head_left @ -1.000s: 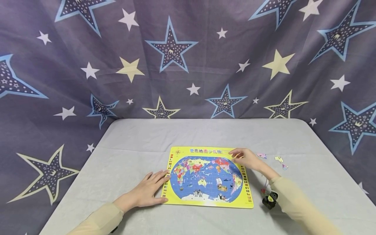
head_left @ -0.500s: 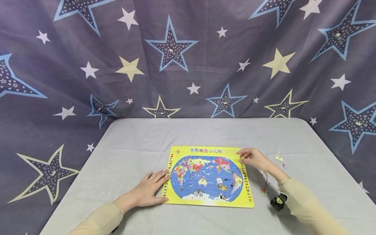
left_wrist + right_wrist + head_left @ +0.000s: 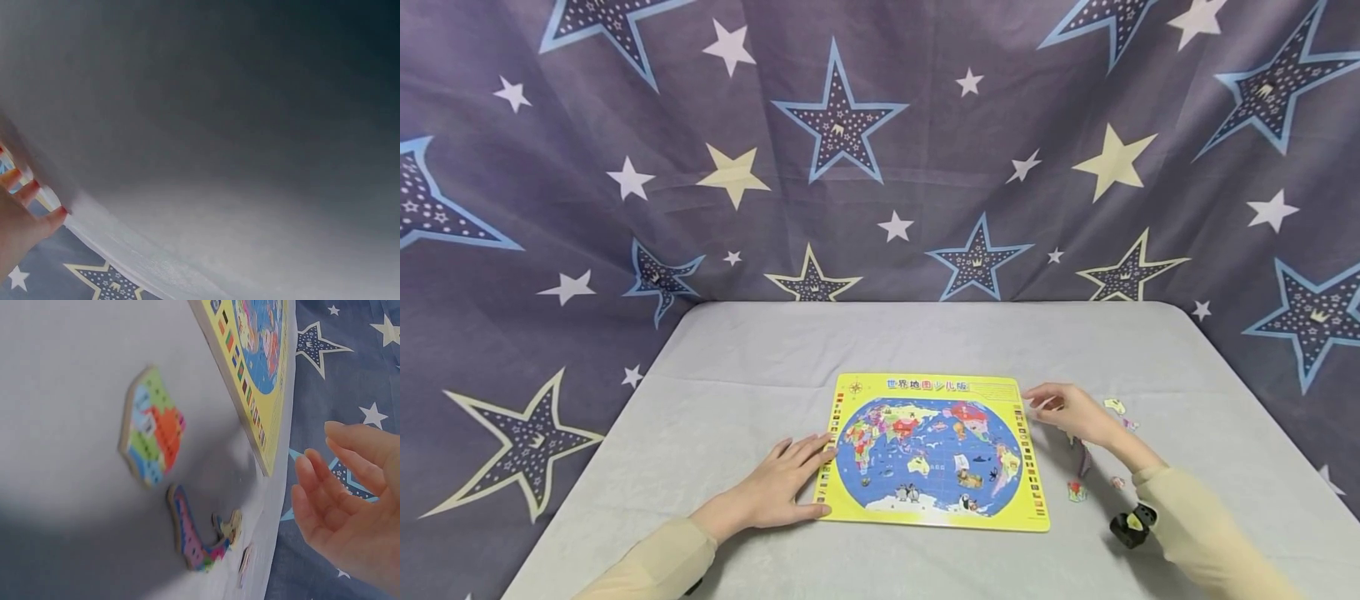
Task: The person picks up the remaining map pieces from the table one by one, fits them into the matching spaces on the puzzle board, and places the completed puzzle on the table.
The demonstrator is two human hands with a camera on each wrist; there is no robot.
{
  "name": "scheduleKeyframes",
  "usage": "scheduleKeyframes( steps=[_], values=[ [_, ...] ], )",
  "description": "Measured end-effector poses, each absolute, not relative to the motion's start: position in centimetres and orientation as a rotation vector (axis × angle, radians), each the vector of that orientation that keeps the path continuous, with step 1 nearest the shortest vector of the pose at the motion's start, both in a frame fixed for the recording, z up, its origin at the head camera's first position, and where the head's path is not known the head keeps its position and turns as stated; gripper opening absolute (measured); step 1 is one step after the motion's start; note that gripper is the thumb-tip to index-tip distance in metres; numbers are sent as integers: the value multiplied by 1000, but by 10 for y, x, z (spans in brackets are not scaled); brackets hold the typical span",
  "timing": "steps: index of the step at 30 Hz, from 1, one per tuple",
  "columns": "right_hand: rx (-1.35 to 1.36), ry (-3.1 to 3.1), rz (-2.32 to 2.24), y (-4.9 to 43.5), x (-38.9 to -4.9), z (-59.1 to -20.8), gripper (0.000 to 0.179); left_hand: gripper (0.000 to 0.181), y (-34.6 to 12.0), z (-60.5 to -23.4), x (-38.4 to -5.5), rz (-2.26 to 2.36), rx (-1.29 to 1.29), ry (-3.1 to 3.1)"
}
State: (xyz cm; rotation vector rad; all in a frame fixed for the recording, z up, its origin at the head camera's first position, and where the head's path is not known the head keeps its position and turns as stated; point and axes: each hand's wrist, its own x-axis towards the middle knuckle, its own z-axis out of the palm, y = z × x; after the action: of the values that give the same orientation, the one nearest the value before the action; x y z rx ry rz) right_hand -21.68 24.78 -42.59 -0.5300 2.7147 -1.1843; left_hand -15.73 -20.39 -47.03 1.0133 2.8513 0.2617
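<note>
A yellow world-map puzzle board (image 3: 940, 527) with a blue oval map lies flat on the table. My left hand (image 3: 778, 492) rests at its left edge with spread fingers; the left wrist view shows only part of this hand (image 3: 25, 219). Off the board's upper right edge hovers my right hand (image 3: 1078, 414), its fingers loosely bent. Nothing shows between those fingers (image 3: 359, 434) in the right wrist view. Below it lie loose wooden map pieces: a red-and-green piece (image 3: 1076, 492), also the nearest piece (image 3: 152, 428) in the right wrist view, and a long pink-purple piece (image 3: 189, 531).
More loose pieces lie right of the board, among them a pale yellow piece (image 3: 1114, 406) and a small reddish piece (image 3: 1117, 482). A grey cloth covers the table (image 3: 760, 358). Behind it hangs a star-patterned curtain (image 3: 880, 200).
My right hand has moved right, from over the board's upper right corner to just past its edge, uncovering pieces near the board. The left hand and the board have stayed about where they were.
</note>
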Motion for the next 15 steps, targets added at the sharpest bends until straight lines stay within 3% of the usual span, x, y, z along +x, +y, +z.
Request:
scheduleKeyframes(
  steps=[15],
  values=[
    [-501, 2751, -1171, 272, -213, -428, 28, 79, -204, -470, -157, 248, 1023, 2855]
  ],
)
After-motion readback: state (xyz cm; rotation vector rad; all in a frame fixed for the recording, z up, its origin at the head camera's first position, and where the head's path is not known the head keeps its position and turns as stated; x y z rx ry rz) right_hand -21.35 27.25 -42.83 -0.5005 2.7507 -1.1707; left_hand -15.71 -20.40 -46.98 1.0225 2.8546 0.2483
